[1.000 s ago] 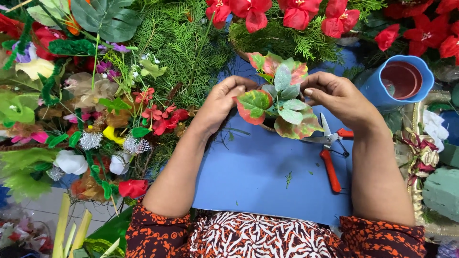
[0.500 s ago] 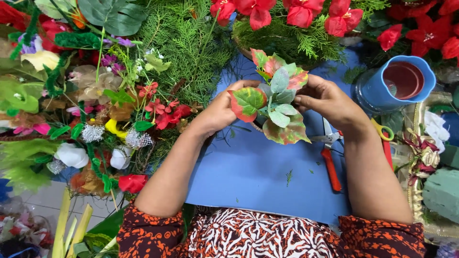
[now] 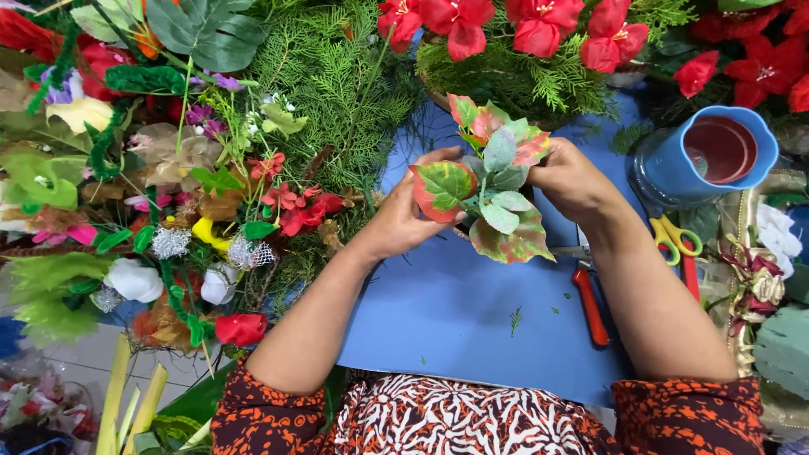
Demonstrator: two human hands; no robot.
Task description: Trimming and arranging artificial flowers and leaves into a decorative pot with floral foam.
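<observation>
Two bare hands hold one artificial leaf sprig point(image 3: 497, 181) above the blue work surface point(image 3: 447, 312), in front of the fern greenery point(image 3: 337, 76). The left hand point(image 3: 404, 215) pinches a red-edged green leaf between thumb and fingers; the right hand point(image 3: 573, 177) is closed on the sprig's far side, its fingertips hidden behind the foliage. Both grips fall on thin leaves, so a hard pull could likely tear a leaf or bend the stem. A red-handled tool point(image 3: 588, 303) and yellow-handled scissors point(image 3: 674, 240) lie near the right forearm, which could knock them. The blue cup point(image 3: 716, 156) stands near the right hand and could tip.
</observation>
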